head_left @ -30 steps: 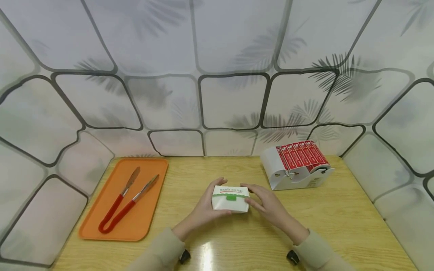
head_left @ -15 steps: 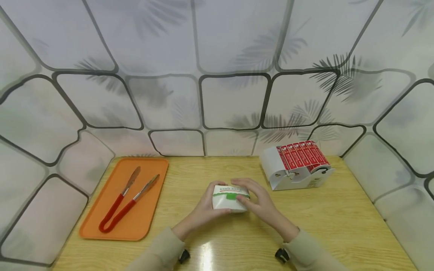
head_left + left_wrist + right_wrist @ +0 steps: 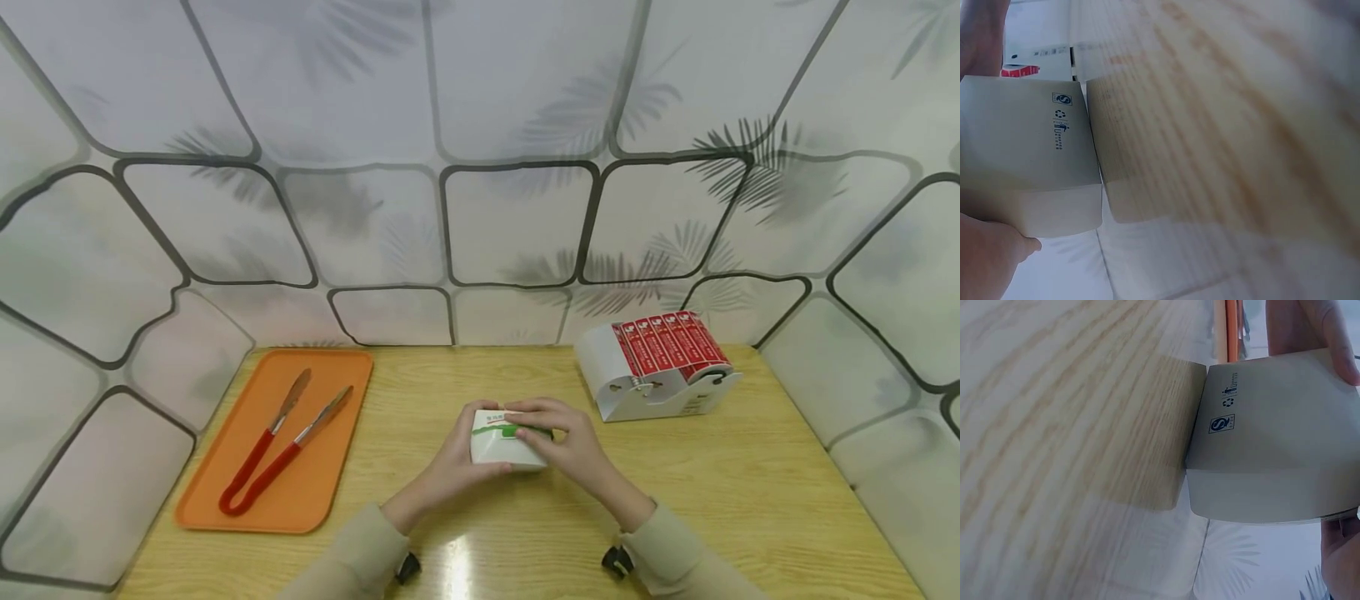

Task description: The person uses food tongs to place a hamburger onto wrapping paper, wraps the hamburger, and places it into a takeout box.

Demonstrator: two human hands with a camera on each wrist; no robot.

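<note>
A small white paper takeaway box (image 3: 497, 451) with a green wavy band and green tab stands on the wooden table, its lid folded down. My left hand (image 3: 456, 451) grips it around the left side, thumb low on the front. Across the top lie the fingers of my right hand (image 3: 567, 436), with its thumb on the front by the tab, covering part of the printing. Both wrist views show the plain box front (image 3: 1022, 140) with small printed marks, its lower edge right at the tabletop.
On the left, an orange tray (image 3: 330, 483) bears red-handled metal tongs (image 3: 264, 475). A white holder (image 3: 603, 367) filled with red-and-white packets (image 3: 663, 342) stands at the back right. Patterned panels (image 3: 517, 225) enclose the table's (image 3: 675, 500) back and sides.
My right hand has shifted left from the box's right side onto its top, fingers over the lid and thumb near the tab. The left hand and box have stayed in place.
</note>
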